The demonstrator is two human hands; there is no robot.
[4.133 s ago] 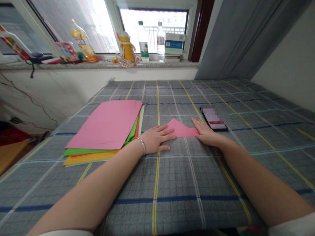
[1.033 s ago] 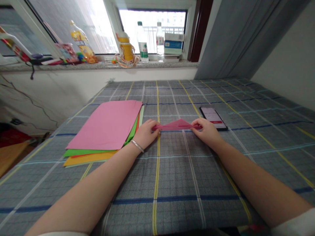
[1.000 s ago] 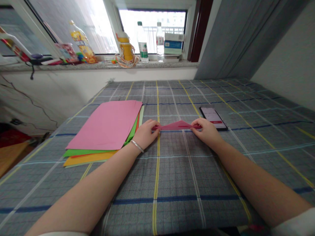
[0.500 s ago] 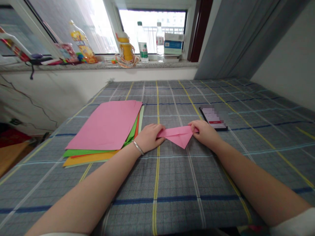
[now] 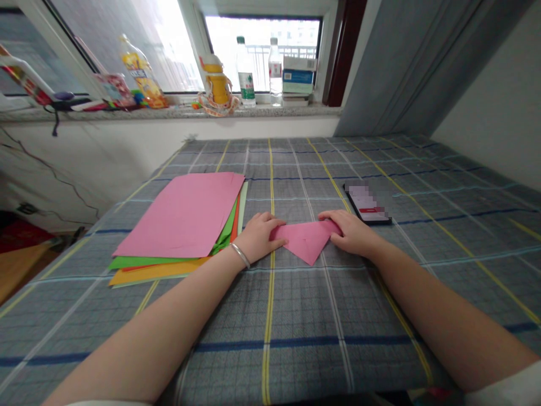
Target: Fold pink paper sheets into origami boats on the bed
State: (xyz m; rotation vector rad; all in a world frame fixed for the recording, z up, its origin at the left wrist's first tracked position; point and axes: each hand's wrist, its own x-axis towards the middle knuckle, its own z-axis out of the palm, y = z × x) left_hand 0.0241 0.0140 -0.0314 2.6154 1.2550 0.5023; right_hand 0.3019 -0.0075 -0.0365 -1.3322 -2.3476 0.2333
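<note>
From where I stood, the folded pink paper (image 5: 307, 239) was in front of the person, over the checked cloth (image 5: 304, 316), between the two hands. Its long edge ran along the far side and its pointed tip faced the person, with small crease marks showing near the middle.

The left hand (image 5: 257, 237) had hold of the left end, its fingers curled over the far edge and its thumb at the near side, parted only a little around the paper. The right hand (image 5: 355, 234) held the other end in much the same way — fingers bent over the far corner, thumb low against the near side. How hard either one pressed, I could not tell. A silver bangle (image 5: 240, 255) circled the left wrist.

A stack of coloured sheets (image 5: 181, 214) lay left of the left hand, pink on top, with green, orange and pale green edges poking out below. Beyond the right hand and near it was a phone (image 5: 367, 206), face up, part of its screen blurred.

On the stone windowsill (image 5: 169, 114) stood a yellow flask (image 5: 218, 87), two clear bottles (image 5: 246, 79) and some stacked boxes (image 5: 298, 79) — all well apart from the hands.
</note>
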